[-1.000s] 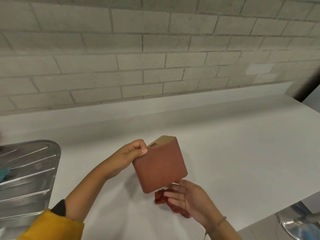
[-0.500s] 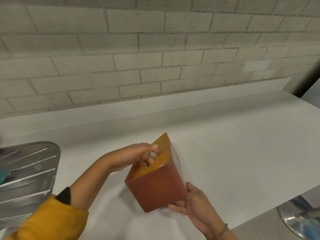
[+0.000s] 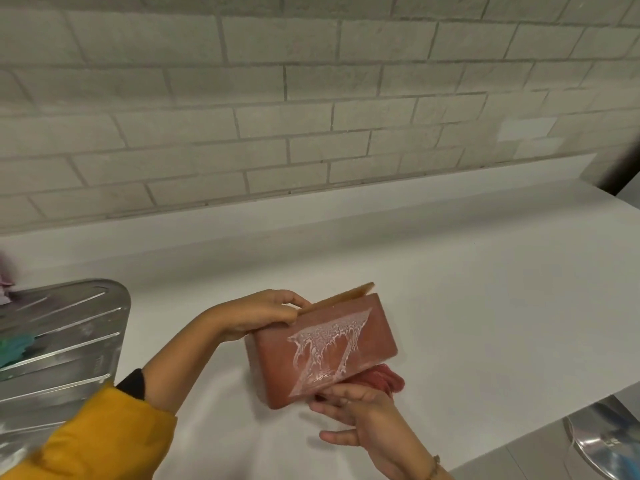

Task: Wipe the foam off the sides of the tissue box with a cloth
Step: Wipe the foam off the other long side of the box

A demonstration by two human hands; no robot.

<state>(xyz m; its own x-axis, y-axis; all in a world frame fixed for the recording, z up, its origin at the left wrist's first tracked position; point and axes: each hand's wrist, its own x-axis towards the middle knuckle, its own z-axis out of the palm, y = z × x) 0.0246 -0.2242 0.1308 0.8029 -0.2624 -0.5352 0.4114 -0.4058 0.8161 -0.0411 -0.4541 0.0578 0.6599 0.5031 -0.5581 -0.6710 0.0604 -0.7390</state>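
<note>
A reddish-brown tissue box [image 3: 273, 362] is held tilted above the white counter [image 3: 467, 306], a long side turned up toward me. White foam [image 3: 327, 344] runs in streaks across that side. My left hand [image 3: 263, 315] grips the box's upper left edge by its tan top face. My right hand [image 3: 363, 415] is under the box's lower right edge, fingers against a crumpled red cloth [image 3: 384, 379] that peeks out from behind the box. Whether the cloth lies on the counter or is lifted cannot be told.
A steel sink drainboard [image 3: 59, 341] lies at the left with a teal item [image 3: 15, 346] on it. A brick-tile wall [image 3: 311, 98] backs the counter. The counter's front edge runs at lower right, with a shiny metal object [image 3: 606, 441] below it.
The box has been turned over in both hands, from its open top facing up to a foamy long side facing me. The red cloth shows again beside my right hand.
</note>
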